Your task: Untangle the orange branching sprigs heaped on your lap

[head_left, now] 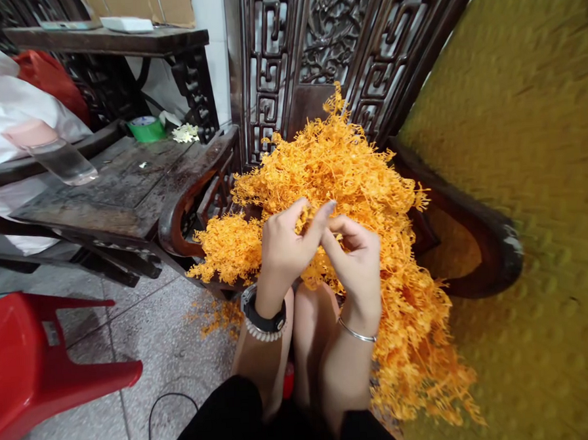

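Orange branchy sprigs (341,171) lay in big heap; the left hand (288,243) and right hand (358,262) curled together over them, but what they gripped I could not tell.

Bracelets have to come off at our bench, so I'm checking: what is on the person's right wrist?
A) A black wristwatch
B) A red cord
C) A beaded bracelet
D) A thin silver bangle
D. The right hand has a thin silver bangle around its wrist, while the black wristwatch sits on the left hand.
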Action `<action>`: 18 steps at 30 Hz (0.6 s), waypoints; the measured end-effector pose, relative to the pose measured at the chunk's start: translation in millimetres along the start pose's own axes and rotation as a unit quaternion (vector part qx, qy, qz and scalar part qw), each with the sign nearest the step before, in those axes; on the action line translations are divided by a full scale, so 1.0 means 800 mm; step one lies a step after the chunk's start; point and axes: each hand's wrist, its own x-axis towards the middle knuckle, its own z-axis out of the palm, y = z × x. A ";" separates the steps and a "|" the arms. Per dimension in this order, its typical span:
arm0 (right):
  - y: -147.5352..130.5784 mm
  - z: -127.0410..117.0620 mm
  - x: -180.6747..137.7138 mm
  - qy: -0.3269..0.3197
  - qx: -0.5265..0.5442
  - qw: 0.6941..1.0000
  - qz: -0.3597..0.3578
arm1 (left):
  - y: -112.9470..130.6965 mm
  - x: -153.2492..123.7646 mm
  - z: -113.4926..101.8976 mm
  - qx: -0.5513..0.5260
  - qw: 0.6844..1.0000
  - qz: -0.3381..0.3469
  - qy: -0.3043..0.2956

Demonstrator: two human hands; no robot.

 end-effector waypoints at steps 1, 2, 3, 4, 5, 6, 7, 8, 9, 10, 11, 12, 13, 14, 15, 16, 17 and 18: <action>-0.001 0.000 0.000 -0.015 0.003 1.000 0.020 | -0.001 0.001 0.001 -0.005 1.000 0.001 0.009; -0.001 0.000 -0.001 -0.040 0.018 0.998 0.039 | -0.002 0.002 0.002 -0.022 1.000 0.001 0.017; -0.001 0.000 -0.002 -0.069 0.050 0.995 0.050 | -0.002 0.003 0.003 -0.056 0.998 -0.001 0.019; -0.001 0.002 -0.003 -0.094 0.108 0.989 0.047 | -0.001 0.002 0.005 -0.107 0.994 -0.008 0.015; -0.001 0.004 -0.005 -0.111 0.182 0.977 0.029 | 0.002 0.001 0.008 -0.174 0.985 -0.017 0.006; -0.001 0.007 -0.006 -0.115 0.260 0.959 0.000 | 0.006 -0.002 0.012 -0.251 0.967 -0.029 -0.002; -0.001 0.011 -0.007 -0.111 0.329 0.937 -0.033 | 0.011 -0.005 0.016 -0.331 0.943 -0.040 -0.010; -0.002 0.016 -0.008 -0.102 0.378 0.918 -0.063 | 0.017 -0.009 0.020 -0.402 0.914 -0.052 -0.016; -0.003 0.020 -0.008 -0.096 0.409 0.904 -0.086 | 0.023 -0.013 0.024 -0.458 0.886 -0.064 -0.018; -0.004 0.024 -0.008 -0.097 0.433 0.890 -0.104 | 0.029 -0.017 0.027 -0.498 0.864 -0.077 -0.019; -0.005 0.026 -0.008 -0.104 0.456 0.876 -0.120 | 0.033 -0.019 0.028 -0.527 0.845 -0.093 -0.015; -0.007 0.026 -0.007 -0.112 0.484 0.857 -0.134 | 0.036 -0.019 0.028 -0.548 0.829 -0.113 -0.011; -0.007 0.024 -0.006 -0.114 0.528 0.828 -0.152 | 0.037 -0.017 0.024 -0.562 0.816 -0.134 -0.009; -0.008 0.019 -0.006 -0.107 0.584 0.785 -0.176 | 0.036 -0.013 0.019 -0.577 0.803 -0.152 0.001; -0.009 0.012 -0.006 -0.100 0.637 0.737 -0.203 | 0.032 -0.008 0.012 -0.594 0.788 -0.162 0.019; -0.009 0.003 -0.005 -0.095 0.667 0.703 -0.227 | 0.026 -0.001 0.005 -0.608 0.776 -0.161 0.041; -0.009 -0.007 -0.005 -0.091 0.674 0.690 -0.247 | 0.020 0.005 -0.003 -0.633 0.755 -0.147 0.087; -0.010 -0.015 -0.005 -0.096 0.653 0.705 -0.260 | 0.014 0.011 -0.009 -0.644 0.743 -0.133 0.122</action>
